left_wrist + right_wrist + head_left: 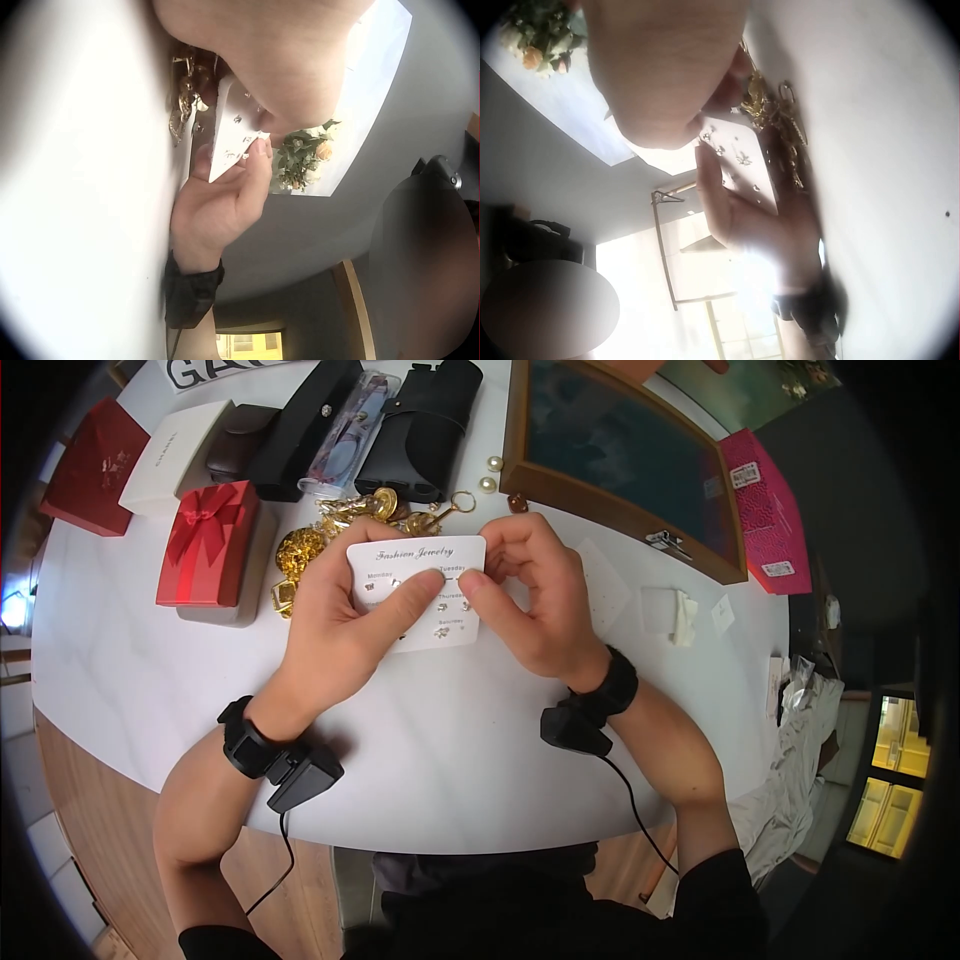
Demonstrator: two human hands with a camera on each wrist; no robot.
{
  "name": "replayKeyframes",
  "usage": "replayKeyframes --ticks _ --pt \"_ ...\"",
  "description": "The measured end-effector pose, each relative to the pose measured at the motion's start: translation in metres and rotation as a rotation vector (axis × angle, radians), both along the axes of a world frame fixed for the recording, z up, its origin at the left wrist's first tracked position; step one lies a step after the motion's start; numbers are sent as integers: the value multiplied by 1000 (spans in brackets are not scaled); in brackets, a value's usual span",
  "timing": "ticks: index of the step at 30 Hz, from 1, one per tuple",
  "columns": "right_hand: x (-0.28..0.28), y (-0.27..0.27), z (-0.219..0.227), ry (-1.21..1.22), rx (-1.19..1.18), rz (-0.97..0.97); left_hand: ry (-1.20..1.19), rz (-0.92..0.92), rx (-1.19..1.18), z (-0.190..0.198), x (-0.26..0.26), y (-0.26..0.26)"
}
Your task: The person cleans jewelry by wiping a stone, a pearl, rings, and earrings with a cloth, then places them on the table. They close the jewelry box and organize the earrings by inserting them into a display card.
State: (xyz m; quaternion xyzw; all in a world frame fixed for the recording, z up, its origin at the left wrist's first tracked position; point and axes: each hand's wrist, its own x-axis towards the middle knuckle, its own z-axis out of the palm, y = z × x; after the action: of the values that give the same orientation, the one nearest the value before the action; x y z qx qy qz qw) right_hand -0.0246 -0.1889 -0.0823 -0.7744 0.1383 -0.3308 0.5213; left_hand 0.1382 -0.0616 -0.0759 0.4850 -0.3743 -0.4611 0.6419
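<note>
A white earring card (417,598) printed "Fashion Jewelry" is held up over the table, with several small stud earrings (443,631) on it under day names. My left hand (340,615) grips the card's left side, thumb lying across its front. At the right edge my right hand (535,600) pinches the card, thumb on the front near the Tuesday stud and fingers behind. In the right wrist view the card (739,154) shows its studs between both hands. Gold jewelry (300,550) lies on the table just beyond the left hand.
A red gift box (207,545) with a ribbon stands at left, near a white box (172,455). Dark cases (420,435) line the back. A wooden glass-topped case (625,450) is at back right beside a pink box (765,510). Small plastic bags (668,615) lie right.
</note>
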Motion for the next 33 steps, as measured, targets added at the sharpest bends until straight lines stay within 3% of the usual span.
replayKeyframes --ticks 14,19,23,26,33 --pt "-4 -3 2 -6 88 61 -136 26 22 1 -1 -1" --pt "-5 -4 2 83 41 36 -59 81 -6 -1 -2 -3" --pt "-2 -2 -1 -3 123 2 -33 173 -48 -4 -4 -5" --pt "-1 1 3 60 11 12 -103 156 37 -3 2 -3" --pt "-2 -1 6 153 -38 24 -110 150 -35 -4 -1 -4"
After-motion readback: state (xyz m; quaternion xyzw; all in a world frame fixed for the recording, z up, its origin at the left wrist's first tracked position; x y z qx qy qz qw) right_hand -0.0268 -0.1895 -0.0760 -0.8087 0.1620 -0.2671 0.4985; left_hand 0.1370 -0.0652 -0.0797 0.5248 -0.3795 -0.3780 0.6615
